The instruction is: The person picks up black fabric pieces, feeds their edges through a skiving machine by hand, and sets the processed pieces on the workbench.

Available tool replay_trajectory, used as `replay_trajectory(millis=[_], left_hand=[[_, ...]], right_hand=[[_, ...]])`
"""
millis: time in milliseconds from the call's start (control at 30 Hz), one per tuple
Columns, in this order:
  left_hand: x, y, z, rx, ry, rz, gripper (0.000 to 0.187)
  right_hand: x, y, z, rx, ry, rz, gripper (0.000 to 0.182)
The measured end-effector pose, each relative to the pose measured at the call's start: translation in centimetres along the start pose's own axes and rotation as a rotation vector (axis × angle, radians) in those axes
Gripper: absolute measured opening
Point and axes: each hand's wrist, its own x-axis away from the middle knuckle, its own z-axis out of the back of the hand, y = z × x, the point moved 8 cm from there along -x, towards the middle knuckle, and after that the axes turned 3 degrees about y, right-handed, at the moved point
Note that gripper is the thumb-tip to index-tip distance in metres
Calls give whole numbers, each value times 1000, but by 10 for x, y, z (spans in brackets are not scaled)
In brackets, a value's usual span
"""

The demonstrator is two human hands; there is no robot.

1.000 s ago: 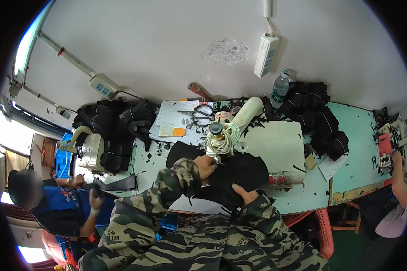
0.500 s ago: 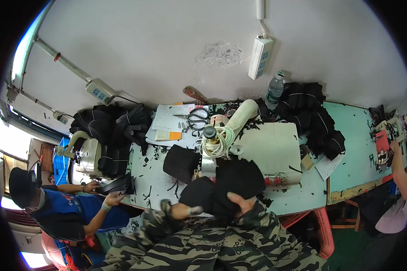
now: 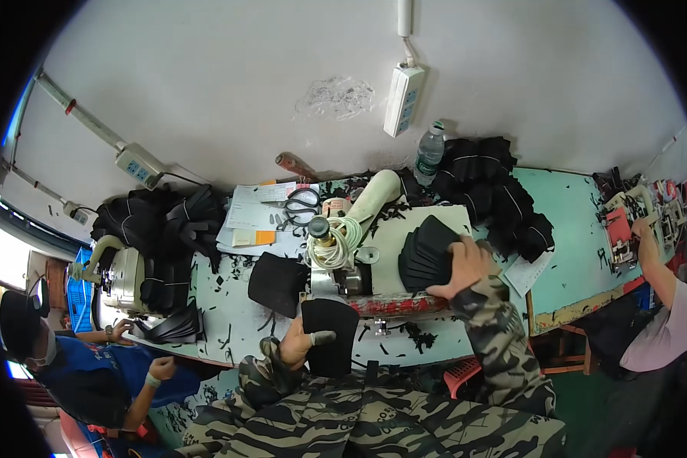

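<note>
My left hand [image 3: 295, 345] is closed on a black fabric piece [image 3: 333, 336], its covered thumb lying over the front. That piece hangs at the near edge of the sewing machine [image 3: 336, 248], below the machine head. On the pale flat cover beside the head, my right hand [image 3: 467, 267] grips the right edge of a fanned stack of black fabric pieces [image 3: 424, 252], thumb at the lower corner. Left of the machine head lies a slightly curved black fabric stack [image 3: 275, 284]. Coiled pale cord [image 3: 345, 243] sits on top of the machine.
Scissors [image 3: 301, 201] and papers [image 3: 256, 214] lie behind the machine. A water bottle [image 3: 429, 155] stands by black bundles [image 3: 504, 198] at the right. One co-worker [image 3: 76, 366] sits at the left, another person's arm [image 3: 653, 256] reaches in at the right. Black scraps litter the table.
My right hand has moved right and away from my body, and the black stack now lies fanned on the pale cover. A single piece stays in my left hand. The camera view has shifted.
</note>
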Motion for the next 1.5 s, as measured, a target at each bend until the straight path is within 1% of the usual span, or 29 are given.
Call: replay_trajectory(millis=[67, 100, 200, 233, 333, 433, 500, 567, 600, 633, 700, 767, 800, 867, 933, 967, 1000, 1067, 1133, 1167, 1200, 1233, 1333, 1367, 1467, 1500], left_hand=[[0, 6, -5, -45, -4, -47, 42], [-1, 8, -6, -66, -4, -70, 43], [-2, 7, -4, -71, -1, -48, 44], [-2, 7, -4, -61, -10, -49, 44], [-2, 7, -3, -43, -23, -50, 42], [-3, 10, -1, -25, -2, -73, 41], [-2, 14, -3, 12, 10, -103, 40], [-2, 20, -9, 7, 4, -146, 40], [-2, 23, -11, 3, 2, -170, 40], [-1, 19, -10, 19, 2, -153, 40], [1, 12, -7, 43, -3, -119, 40], [2, 15, -7, 45, -5, -147, 40], [4, 18, -6, 49, 4, -167, 39], [8, 20, -2, 72, 5, -148, 39], [9, 14, 16, 82, 41, -178, 39], [12, 20, 16, 87, 111, -194, 38], [13, 25, 16, 98, 182, -204, 36], [9, 25, 15, 84, 71, -223, 34], [8, 31, 14, 107, 74, -287, 34], [11, 38, 10, 102, 28, -309, 35], [11, 39, 9, 99, 41, -301, 35], [11, 40, 9, 93, 51, -292, 36], [2, 34, 11, 60, 47, -308, 37], [-2, 30, 12, 42, 56, -305, 37], [-6, 32, 10, 29, 91, -313, 35], [-5, 34, 9, 31, 107, -316, 34]], right_hand=[[-9, 1, -15, -136, -58, -27, 66], [-8, -4, -11, -180, 85, 22, 58], [4, -26, -2, -117, 438, 70, 52], [6, -31, -1, -116, 451, 62, 44], [4, -42, 26, -88, 491, 54, 37], [18, -54, 29, -320, 486, 159, 32], [40, -86, 14, -592, 185, 93, 28], [51, -122, 15, -834, 100, 183, 29], [43, -133, 43, -828, 286, 238, 29], [33, -142, 75, -817, 472, 285, 28], [5, -161, 127, -780, 715, 348, 29], [-42, -184, 116, -956, 443, 436, 29], [-68, -191, 85, -1094, -18, 287, 27], [-97, -203, 34, -1204, -479, 342, 26], [-97, -208, 37, -1206, -412, 647, 25], [-94, -207, 42, -1257, -265, 641, 25], [-91, -212, 50, -1220, -193, 649, 18], [-91, -211, 33, -1245, -447, 433, 16], [-88, -217, 38, -1271, -456, 431, 17], [-86, -218, 41, -1331, -478, 377, 18], [-85, -219, 43, -1390, -494, 319, 19], [-86, -217, 38, -1425, -518, 186, 26], [-88, -212, 36, -1258, -382, 255, 31], [-88, -212, 37, -1279, -304, 224, 34], [-81, -207, 45, -1174, -111, 119, 29], [-71, -207, 68, -1080, 146, 177, 26]])
